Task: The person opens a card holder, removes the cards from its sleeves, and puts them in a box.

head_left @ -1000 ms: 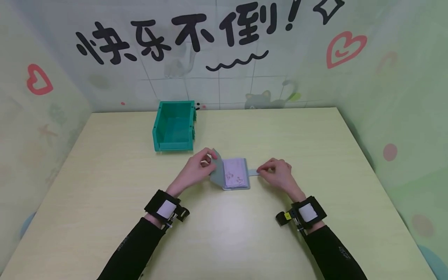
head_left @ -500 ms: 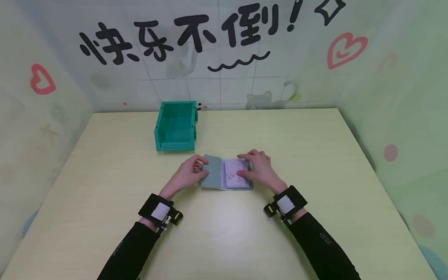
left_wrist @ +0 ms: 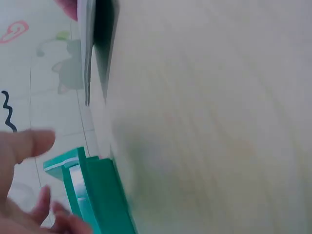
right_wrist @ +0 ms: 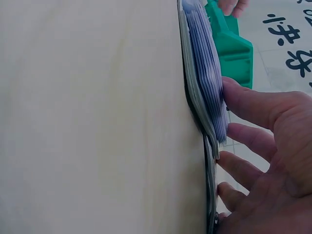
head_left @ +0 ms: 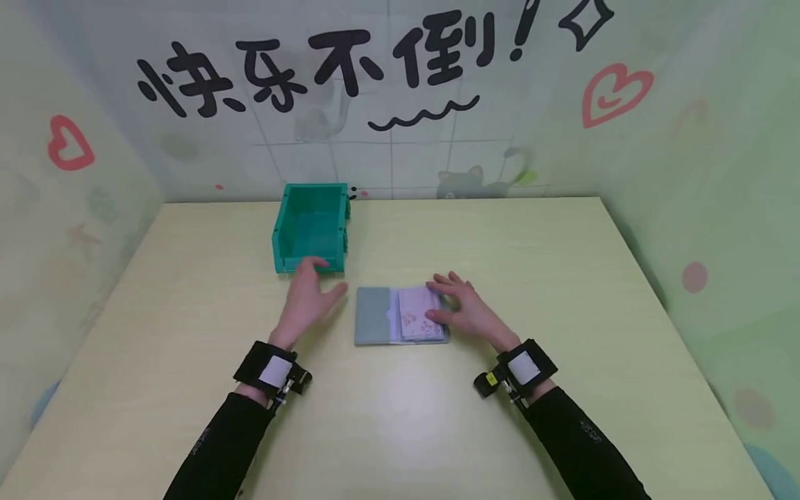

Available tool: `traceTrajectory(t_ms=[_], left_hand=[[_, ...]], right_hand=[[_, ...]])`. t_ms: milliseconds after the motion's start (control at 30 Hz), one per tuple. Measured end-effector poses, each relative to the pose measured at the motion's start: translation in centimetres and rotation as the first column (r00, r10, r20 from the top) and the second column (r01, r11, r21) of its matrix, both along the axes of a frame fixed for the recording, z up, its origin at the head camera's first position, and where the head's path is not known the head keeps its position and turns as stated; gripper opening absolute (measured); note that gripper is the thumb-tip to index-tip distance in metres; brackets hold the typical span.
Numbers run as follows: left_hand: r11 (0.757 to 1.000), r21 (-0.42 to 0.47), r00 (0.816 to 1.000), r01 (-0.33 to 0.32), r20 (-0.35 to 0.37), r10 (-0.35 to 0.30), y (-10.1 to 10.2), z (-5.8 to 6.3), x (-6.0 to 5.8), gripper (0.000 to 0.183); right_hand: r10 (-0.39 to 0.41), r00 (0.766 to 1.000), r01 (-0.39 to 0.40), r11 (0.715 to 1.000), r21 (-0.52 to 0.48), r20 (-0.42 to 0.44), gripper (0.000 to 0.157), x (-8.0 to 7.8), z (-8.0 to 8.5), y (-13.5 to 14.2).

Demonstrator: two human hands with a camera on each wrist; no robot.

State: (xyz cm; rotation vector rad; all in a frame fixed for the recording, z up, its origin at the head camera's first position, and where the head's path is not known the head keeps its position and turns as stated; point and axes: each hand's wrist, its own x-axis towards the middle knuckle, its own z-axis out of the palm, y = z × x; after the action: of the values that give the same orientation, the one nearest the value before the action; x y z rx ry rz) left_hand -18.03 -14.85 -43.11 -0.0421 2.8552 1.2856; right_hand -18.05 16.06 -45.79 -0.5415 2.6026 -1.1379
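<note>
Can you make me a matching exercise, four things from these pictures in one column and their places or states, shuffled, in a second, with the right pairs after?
Column one:
1. green plastic bin
2. grey card holder with clear sleeves
3. left hand
4. right hand

Column two:
A. lies open and flat on the table
B. fingers straight, resting on the sleeves' right edge
C. stands at the far side of the pale wooden table
D. fingertips at the bin's front wall, off the card holder

Pairs: 1-C, 2-A, 3-D, 4-B
</note>
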Motion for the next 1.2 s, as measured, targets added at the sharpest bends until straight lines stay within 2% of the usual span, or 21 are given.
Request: traceTrajectory(t_ms=[33, 67, 133, 167, 233, 400, 633, 800, 933, 1200], left_hand=[[0.997, 0.023, 0.995, -0.07, -0.07, 0.071, -0.5, 0.1, -0.4, 0.055], [0.989, 0.051, 0.98, -0.142, -0.135, 0.148, -0.9, 0.1, -0.7, 0.054], [0.96, 0.115, 0.937, -0.254, -0.216, 0.274, -1.7, 0.1, -1.3, 0.054], [0.947, 0.141, 0.921, -0.289, -0.229, 0.315, -2.1, 0.0, -1.6, 0.056], [0.932, 0.179, 0.912, -0.316, -0.215, 0.351, -2.8, -0.4, -2.0, 0.062], [0.92, 0.256, 0.936, -0.296, -0.116, 0.333, -4.2, -1.4, -2.6, 0.066], [0.913, 0.326, 0.949, -0.244, -0.114, 0.294, -4.3, -1.4, -3.1, 0.051], [0.92, 0.325, 0.961, -0.219, -0.093, 0.262, -3.1, -1.5, -3.5, 0.05], [0.93, 0.323, 0.97, -0.178, -0.104, 0.221, -1.6, -1.7, -3.7, 0.051], [0.93, 0.346, 0.981, -0.121, -0.104, 0.167, 1.3, -1.8, -4.2, 0.051]], right_hand=[[-0.004, 1.0, 0.004, 1.0, -0.001, 0.004, 0.06, 0.0, 0.0, 0.0], [-0.006, 1.0, 0.006, 1.0, -0.001, 0.008, 0.06, 0.1, 0.0, 0.0], [-0.013, 1.0, 0.013, 1.0, 0.001, 0.016, 0.06, 0.1, 0.0, 0.0], [-0.016, 1.0, 0.016, 1.0, 0.0, 0.02, 0.061, 0.2, -0.1, 0.0], [-0.017, 0.999, 0.017, 1.0, -0.004, 0.028, 0.061, 0.2, 0.0, 0.0], [-0.004, 1.0, 0.004, 1.0, -0.011, 0.021, 0.061, 0.3, -0.3, -0.1], [-0.012, 1.0, 0.012, 1.0, -0.016, 0.024, 0.063, 0.4, -0.6, 0.1], [-0.011, 1.0, 0.011, 1.0, -0.026, 0.014, 0.062, 0.4, -0.5, 0.2], [-0.015, 1.0, 0.015, 1.0, -0.026, 0.017, 0.062, 0.4, -0.5, 0.2], [-0.024, 0.999, 0.025, 1.0, -0.013, 0.03, 0.062, 0.3, -0.5, 0.0]])
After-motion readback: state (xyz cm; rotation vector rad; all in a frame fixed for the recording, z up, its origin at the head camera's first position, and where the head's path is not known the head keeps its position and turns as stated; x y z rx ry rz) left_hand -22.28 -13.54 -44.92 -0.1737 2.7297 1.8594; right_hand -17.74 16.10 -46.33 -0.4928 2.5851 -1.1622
